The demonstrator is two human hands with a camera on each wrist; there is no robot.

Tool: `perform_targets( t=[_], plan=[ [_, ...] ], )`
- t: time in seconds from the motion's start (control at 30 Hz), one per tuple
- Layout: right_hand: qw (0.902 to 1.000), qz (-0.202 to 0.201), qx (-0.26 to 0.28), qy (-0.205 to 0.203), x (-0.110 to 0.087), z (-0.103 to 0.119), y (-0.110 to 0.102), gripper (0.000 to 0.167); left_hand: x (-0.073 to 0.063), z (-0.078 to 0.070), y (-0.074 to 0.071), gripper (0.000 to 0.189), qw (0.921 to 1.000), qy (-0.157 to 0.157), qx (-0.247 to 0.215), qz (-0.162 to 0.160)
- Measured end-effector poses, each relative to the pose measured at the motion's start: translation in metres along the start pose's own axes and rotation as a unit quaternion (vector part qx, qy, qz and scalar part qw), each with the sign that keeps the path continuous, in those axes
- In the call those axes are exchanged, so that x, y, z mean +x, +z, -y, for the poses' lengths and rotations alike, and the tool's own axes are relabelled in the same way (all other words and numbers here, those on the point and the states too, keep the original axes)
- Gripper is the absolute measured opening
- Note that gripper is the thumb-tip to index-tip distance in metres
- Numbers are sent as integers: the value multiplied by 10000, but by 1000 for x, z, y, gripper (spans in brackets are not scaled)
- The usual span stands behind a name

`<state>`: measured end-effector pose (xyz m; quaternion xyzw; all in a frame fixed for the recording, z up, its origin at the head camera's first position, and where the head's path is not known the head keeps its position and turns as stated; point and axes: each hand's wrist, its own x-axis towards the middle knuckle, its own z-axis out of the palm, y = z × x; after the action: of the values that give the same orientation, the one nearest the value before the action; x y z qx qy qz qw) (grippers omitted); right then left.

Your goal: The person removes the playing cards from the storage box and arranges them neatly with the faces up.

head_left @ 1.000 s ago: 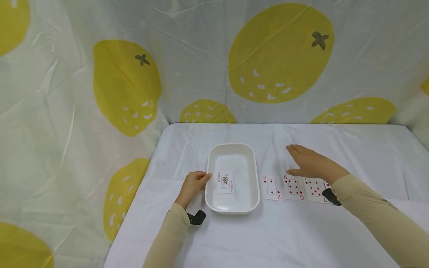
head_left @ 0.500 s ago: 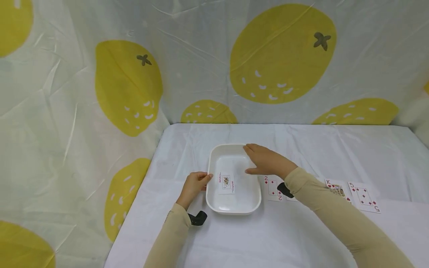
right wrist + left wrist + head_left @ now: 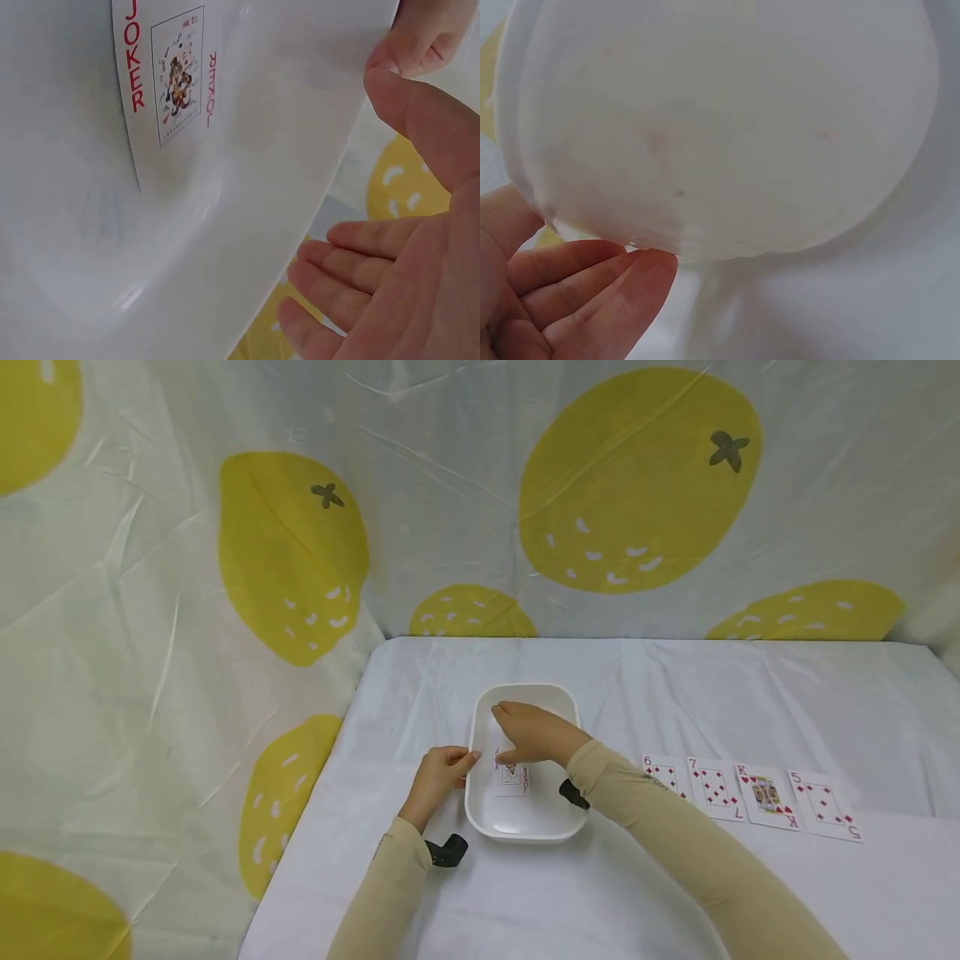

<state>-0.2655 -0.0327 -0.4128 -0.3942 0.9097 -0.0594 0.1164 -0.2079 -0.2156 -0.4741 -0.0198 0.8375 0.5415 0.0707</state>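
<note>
A white plastic tray [image 3: 525, 828] is on the table with a joker card [image 3: 513, 787] lying face up inside. My left hand [image 3: 437, 781] grips the tray's left rim between thumb and fingers; in the left wrist view its fingers [image 3: 649, 289] press against the tray's outer wall. Over the tray, above the card's upper end, is my right hand [image 3: 538, 735], its fingers extended and holding nothing. The right wrist view shows that palm [image 3: 420, 277] and the joker's red lettering clearly.
Right of the tray lies a row of face-up cards: a six of diamonds [image 3: 663, 774], a seven of diamonds [image 3: 716, 789], a king of hearts [image 3: 768, 797] and a five of diamonds [image 3: 825, 806]. The right sleeve [image 3: 675, 835] crosses in front of the row's left end.
My right hand has swept left from above the card row to over the tray. The two of diamonds is now hidden behind the right arm. My left hand keeps its grip.
</note>
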Motion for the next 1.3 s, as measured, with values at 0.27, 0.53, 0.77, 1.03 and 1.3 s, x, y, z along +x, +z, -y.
perform_targets(
  t=[0.27,0.53,0.77,1.03,1.3],
  plan=[
    [9996,239,-73,140,11,6,19,81,2,3,0,35,10000,36,-21,-1],
    [9969,514,-267,535,16,10,39,83,3,4,0,37,10000,7,26,-7],
    [9949,578,-439,696,18,13,47,80,2,5,0,36,10000,-8,83,-22],
    [9958,525,-469,593,15,16,45,76,3,3,-1,34,9999,59,126,-63],
    [9960,528,-488,522,15,16,44,68,1,2,0,32,9999,-52,97,-68]
  ],
)
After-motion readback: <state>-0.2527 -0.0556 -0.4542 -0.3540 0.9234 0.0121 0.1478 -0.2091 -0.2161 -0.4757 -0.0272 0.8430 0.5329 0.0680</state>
